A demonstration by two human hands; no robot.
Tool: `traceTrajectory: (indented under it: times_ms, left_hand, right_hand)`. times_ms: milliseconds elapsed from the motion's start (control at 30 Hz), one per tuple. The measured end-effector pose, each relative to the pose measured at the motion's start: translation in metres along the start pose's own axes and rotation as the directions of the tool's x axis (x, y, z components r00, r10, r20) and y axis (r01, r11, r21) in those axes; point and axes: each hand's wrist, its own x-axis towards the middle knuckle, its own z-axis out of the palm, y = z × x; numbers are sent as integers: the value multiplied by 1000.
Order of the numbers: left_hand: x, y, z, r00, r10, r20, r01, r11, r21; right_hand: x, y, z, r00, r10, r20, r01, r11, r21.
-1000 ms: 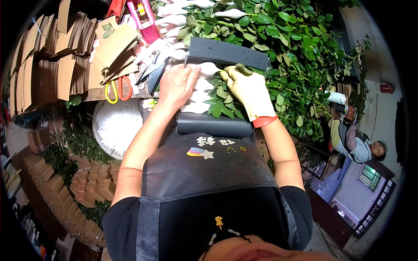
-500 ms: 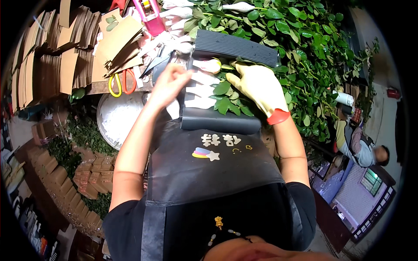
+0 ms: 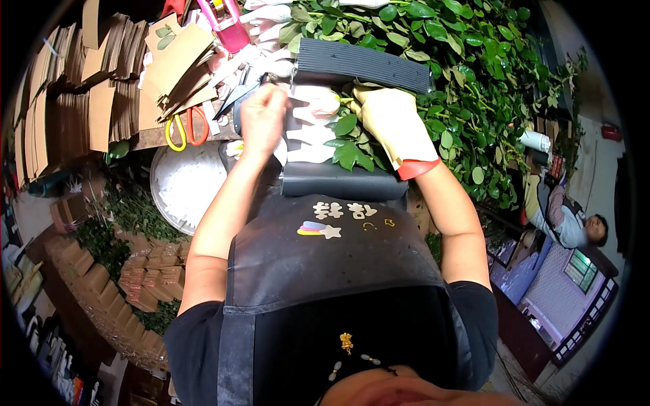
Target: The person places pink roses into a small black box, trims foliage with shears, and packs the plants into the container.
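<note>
Compared with a second ago, the bare left hand is drawn back leftward off the pale pink-white flower bud. Its fingers are loosely curled but blurred; whether anything is held cannot be told. The green stem appears pinched by the pale-yellow-gloved right hand, so the bud is apparently steadied from that side alone, just below the black ribbed block, above the white-sleeved buds.

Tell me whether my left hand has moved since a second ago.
Yes, your left hand has shifted left, closer to the scissors on the table.
</note>
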Motion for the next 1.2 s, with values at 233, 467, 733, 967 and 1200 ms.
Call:
traceTrajectory:
  times_ms: [233, 467, 733, 967, 1200]
  left_hand:
    - [5, 8, -96, 987, -144, 68, 136, 984, 111]
    - [1, 13, -37, 919, -81, 386, -119, 876, 468]
    - [-8, -6, -25, 902, -55, 427, -54, 970, 238]
    - [12, -4, -97, 979, 155, 129, -176, 970, 170]
    - [-16, 14, -67, 893, -87, 442, -134, 886, 443]
  right_hand:
    - [-22, -3, -76, 990, 32, 140, -66, 967, 245]
    - [-34, -20, -36, 993, -119, 10, 118, 991, 55]
    - [-24, -21, 20, 987, -130, -97, 126, 991, -42]
    - [-30, -21, 3, 986, -132, -102, 130, 991, -19]
    - [-47, -26, -25, 986, -163, -31, 166, 966, 196]
